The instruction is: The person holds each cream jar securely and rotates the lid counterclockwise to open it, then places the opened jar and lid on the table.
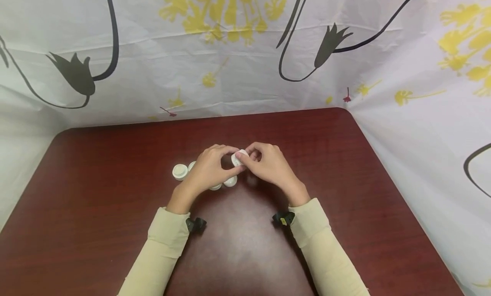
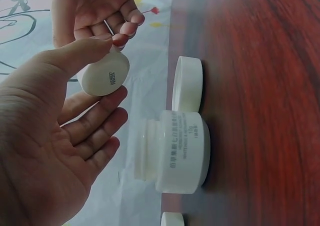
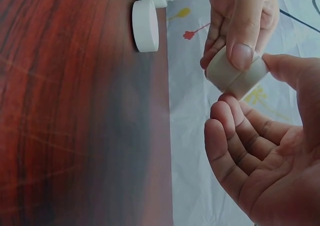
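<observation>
A small white cosmetic jar (image 1: 235, 160) is held above the table between both hands. My left hand (image 1: 209, 167) pinches it between thumb and fingers. From the other side my right hand (image 1: 270, 163) grips it with thumb and forefinger. In the right wrist view the jar (image 3: 235, 76) is tilted, and a seam runs round it between two white parts. The left wrist view shows small dark print on the jar's (image 2: 107, 73) end face. Under the left hand stands an uncapped white jar (image 2: 185, 153) with printed text, beside a loose white lid (image 2: 190, 83).
More white jars or lids lie around the left hand, such as one white piece (image 1: 180, 171) to its left and a round lid (image 1: 230, 181) below its fingers. The left hand partly hides the group. Behind the dark red table (image 1: 96, 202) hangs a patterned white cloth (image 1: 238, 66).
</observation>
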A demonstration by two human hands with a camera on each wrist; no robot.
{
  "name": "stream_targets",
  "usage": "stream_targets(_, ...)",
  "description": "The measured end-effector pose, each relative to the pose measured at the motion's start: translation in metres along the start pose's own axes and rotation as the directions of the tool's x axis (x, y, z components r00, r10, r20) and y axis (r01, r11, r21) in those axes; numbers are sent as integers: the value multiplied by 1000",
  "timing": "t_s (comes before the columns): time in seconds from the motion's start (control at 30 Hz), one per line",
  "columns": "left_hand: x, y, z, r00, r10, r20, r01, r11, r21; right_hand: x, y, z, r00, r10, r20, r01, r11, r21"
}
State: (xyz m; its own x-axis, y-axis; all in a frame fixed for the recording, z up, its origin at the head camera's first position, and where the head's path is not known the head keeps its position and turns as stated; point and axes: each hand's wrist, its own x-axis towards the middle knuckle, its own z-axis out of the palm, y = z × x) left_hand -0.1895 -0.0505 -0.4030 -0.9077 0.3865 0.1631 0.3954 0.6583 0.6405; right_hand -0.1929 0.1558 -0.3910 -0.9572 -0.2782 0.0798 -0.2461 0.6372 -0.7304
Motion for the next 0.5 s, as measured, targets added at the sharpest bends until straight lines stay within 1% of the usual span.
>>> stream_targets(0.33,0,-1,0,1000,4,10,-4,1000,-17,0,1,-4,998,-24,58,23,1000,10)
stream_targets(0.5,0,-1,1,1000,2,12,-2,1000,-16,-1,1,-5,997,-21,81,19,1000,19)
